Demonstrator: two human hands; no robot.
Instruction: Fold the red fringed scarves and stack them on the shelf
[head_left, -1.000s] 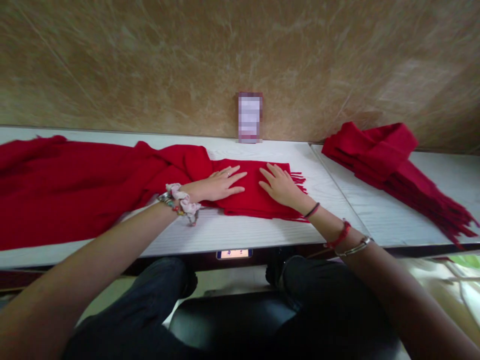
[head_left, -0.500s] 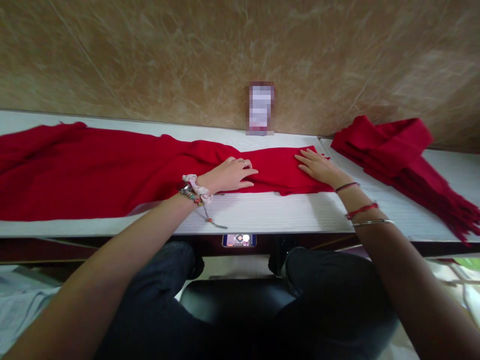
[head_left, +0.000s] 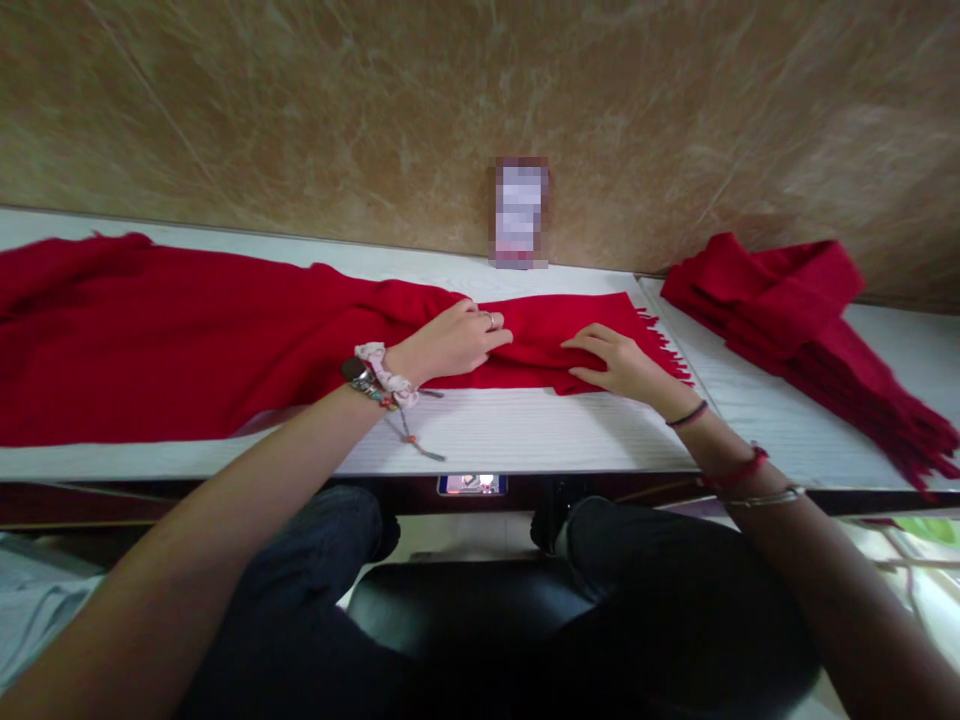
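Observation:
A long red fringed scarf (head_left: 187, 330) lies along the white tabletop, wide and loosely rumpled at the left and narrower at the right. On its middle part is my left hand (head_left: 454, 342), fingers bent and closed on the cloth, the thumb mostly hidden. Small folds run from there toward my right hand (head_left: 619, 365). That hand rests on the scarf near its fringed end, thumb and fingers apart. The fringe (head_left: 664, 345) shows beyond my right knuckles.
A second red scarf (head_left: 780, 300), folded and fringed, lies at the right of the white table (head_left: 525, 430). A blurred-out upright object (head_left: 519, 210) stands against the brown marbled wall (head_left: 315, 130). Below the table edge a lit phone (head_left: 472, 484) shows above my knees.
My right hand has drawn back from the fringed end toward the left and nearer to me, uncovering the fringe. My left hand's fingers have come closer together on the cloth.

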